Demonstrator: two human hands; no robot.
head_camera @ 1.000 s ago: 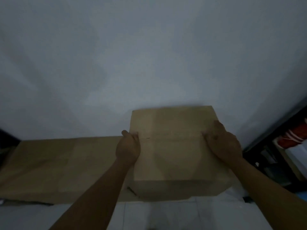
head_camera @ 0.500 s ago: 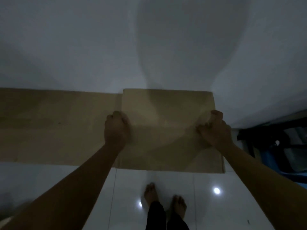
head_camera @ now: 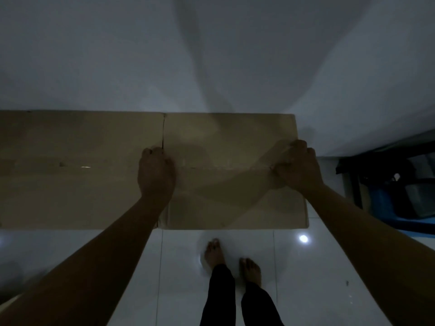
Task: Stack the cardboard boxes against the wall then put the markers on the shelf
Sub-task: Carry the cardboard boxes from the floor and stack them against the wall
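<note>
The left hand [head_camera: 155, 173] and right hand [head_camera: 297, 167] are gripping the box [head_camera: 231, 184] by its side edges. It is sitting against the wall [head_camera: 211, 55], touching a longer box [head_camera: 77, 170].

right box [head_camera: 233, 147] beside left box [head_camera: 77, 170] | both against wall [head_camera: 211, 55]

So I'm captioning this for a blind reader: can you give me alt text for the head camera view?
Seen from above, a person's left hand and right hand press on the top of a cardboard box set against a pale wall, beside a longer cardboard box. Bare feet stand on glossy white floor tiles.
</note>
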